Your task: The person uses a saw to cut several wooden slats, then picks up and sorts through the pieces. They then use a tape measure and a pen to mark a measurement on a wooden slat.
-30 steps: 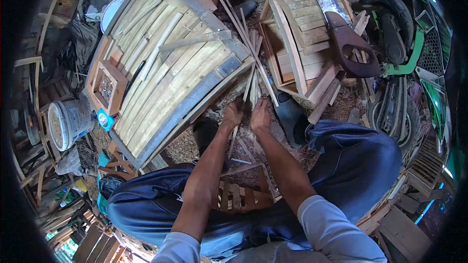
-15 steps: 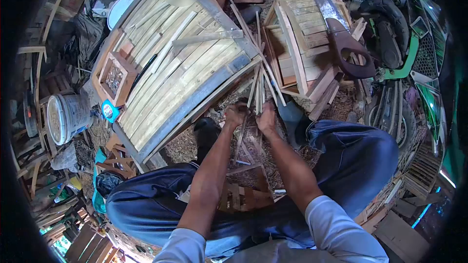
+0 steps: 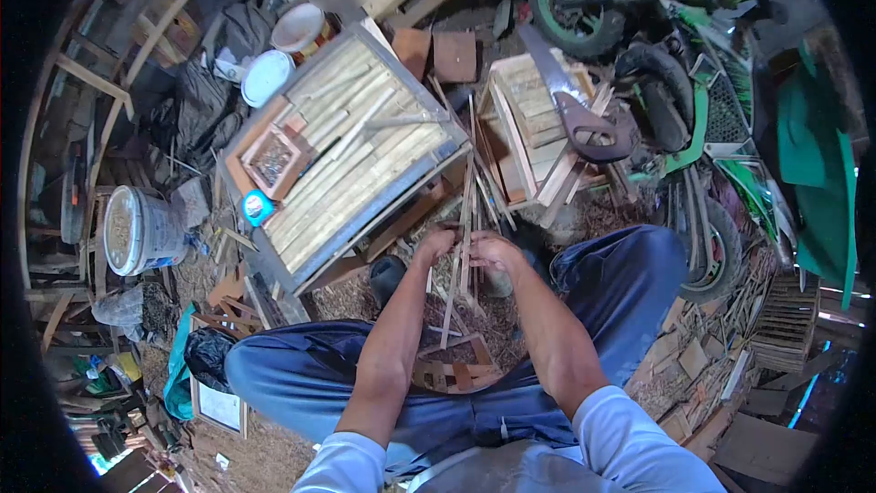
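Observation:
Between my knees, my left hand (image 3: 438,243) is closed at the left side of a bunch of thin wooden strips (image 3: 467,205). My right hand (image 3: 495,251) closes on the same bunch from the right, its fingertips against the strips. The strips stand lengthwise between the hands, their far ends beside the low slatted table (image 3: 401,89), and one long strip slants down toward me. Fingers partly hide where each strip is gripped. Below the hands lies a small wooden frame (image 3: 476,349) with slats.
A handsaw (image 3: 558,87) rests across a wooden crate (image 3: 522,114). The table holds a wooden box (image 3: 297,164) of small pieces, a blue tape measure (image 3: 258,208) and loose sticks. A white bucket (image 3: 151,233) stands left, a green motorcycle (image 3: 698,119) right.
The view has tilted up and shifted, so the table and crate look smaller and more of the motorcycle shows. Both hands stay at the strips, which have swung slightly.

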